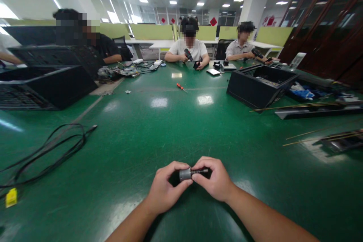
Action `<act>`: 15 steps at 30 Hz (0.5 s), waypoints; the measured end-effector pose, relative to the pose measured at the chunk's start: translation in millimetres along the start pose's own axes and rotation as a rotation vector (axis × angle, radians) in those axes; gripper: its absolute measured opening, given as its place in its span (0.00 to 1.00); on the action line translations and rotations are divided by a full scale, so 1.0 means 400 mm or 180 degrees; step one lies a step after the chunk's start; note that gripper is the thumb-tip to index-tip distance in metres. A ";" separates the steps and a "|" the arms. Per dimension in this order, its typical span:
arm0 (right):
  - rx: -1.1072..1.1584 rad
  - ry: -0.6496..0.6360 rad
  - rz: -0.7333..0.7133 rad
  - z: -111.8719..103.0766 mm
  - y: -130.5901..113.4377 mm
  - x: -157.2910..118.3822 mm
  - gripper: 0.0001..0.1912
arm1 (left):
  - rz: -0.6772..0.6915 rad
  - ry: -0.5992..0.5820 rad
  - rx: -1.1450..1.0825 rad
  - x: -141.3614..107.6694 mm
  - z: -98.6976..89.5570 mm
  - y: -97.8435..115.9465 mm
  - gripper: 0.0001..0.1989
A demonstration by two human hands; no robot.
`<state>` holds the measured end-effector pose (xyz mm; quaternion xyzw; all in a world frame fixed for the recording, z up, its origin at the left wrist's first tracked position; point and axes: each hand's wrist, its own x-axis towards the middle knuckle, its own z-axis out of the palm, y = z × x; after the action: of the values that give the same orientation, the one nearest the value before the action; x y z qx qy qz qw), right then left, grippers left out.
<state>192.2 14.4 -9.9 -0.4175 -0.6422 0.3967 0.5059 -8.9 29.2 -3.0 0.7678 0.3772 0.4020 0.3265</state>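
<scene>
Just above the green tabletop (159,132), both my hands hold a small metal cylinder with a thin shaft (185,174). The cylinder is grey and lies sideways. Its dark shaft, with what looks like a spring coiled round it, points right. My left hand (167,187) pinches the cylinder between thumb and fingers. My right hand (215,179) has its thumb and fingertips closed on the shaft close to the cylinder, and the shaft's tip sticks out inside the curve of that hand.
Black cables (76,140) with a yellow tag (11,197) lie left. A red-handled screwdriver (179,86) rests farther off. Black computer cases (36,87) stand left and right, with thin rods (300,105) at the right. Three people sit across the table, two holding power drills.
</scene>
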 end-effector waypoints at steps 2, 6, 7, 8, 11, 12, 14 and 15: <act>-0.0007 0.0012 -0.0002 -0.001 -0.001 0.001 0.03 | 0.0038 0.0019 0.0014 0.000 0.000 0.001 0.11; -0.0001 0.0005 0.0005 -0.002 -0.002 0.004 0.03 | 0.0073 0.0030 0.0036 0.000 0.000 0.003 0.11; 0.0002 0.0003 0.0005 -0.003 -0.002 0.004 0.03 | 0.0079 0.0037 0.0044 0.000 -0.001 0.003 0.11; 0.0006 0.0007 0.0007 -0.003 -0.002 0.004 0.03 | 0.0086 0.0041 0.0053 -0.001 -0.001 0.003 0.11; 0.0016 0.0009 0.0025 -0.005 -0.001 0.003 0.02 | 0.0102 0.0046 0.0087 -0.001 -0.003 0.003 0.11; 0.0020 0.0001 0.0030 -0.005 0.000 0.003 0.02 | 0.0106 0.0046 0.0100 -0.001 -0.004 0.003 0.11; 0.0023 -0.0015 0.0035 -0.006 0.002 0.003 0.02 | 0.0104 0.0050 0.0115 -0.001 -0.004 0.004 0.11; 0.0021 -0.0019 0.0037 -0.006 0.002 0.003 0.02 | 0.0103 0.0047 0.0116 0.000 -0.005 0.004 0.11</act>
<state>194.6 16.0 -9.9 -0.4184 -0.6399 0.4030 0.5031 -9.9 28.6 -0.7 0.7766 0.3744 0.4059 0.3032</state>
